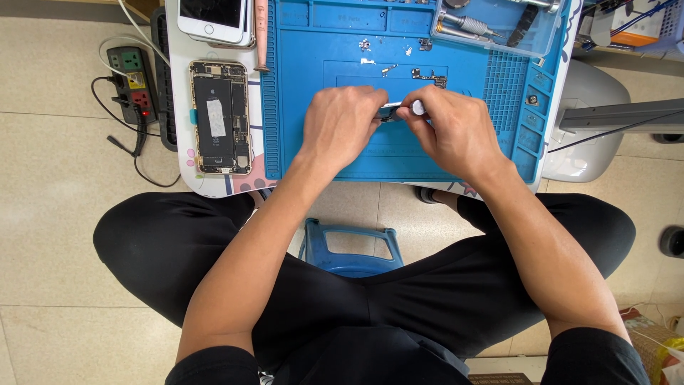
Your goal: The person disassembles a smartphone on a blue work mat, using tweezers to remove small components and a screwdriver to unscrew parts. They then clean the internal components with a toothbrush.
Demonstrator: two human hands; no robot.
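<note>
My left hand and my right hand meet over the middle of a blue repair mat. Between the fingertips sits a small silvery tool or part with a round white end; both hands pinch it. What it is exactly stays hidden by the fingers. Small loose screws and metal phone parts lie on the mat just beyond the hands. An opened phone body with its battery showing lies left of the mat.
A white phone screen and a pink spudger lie at the back left. A clear tray with tools sits back right. A power strip rests on the floor at left. A blue stool stands between my knees.
</note>
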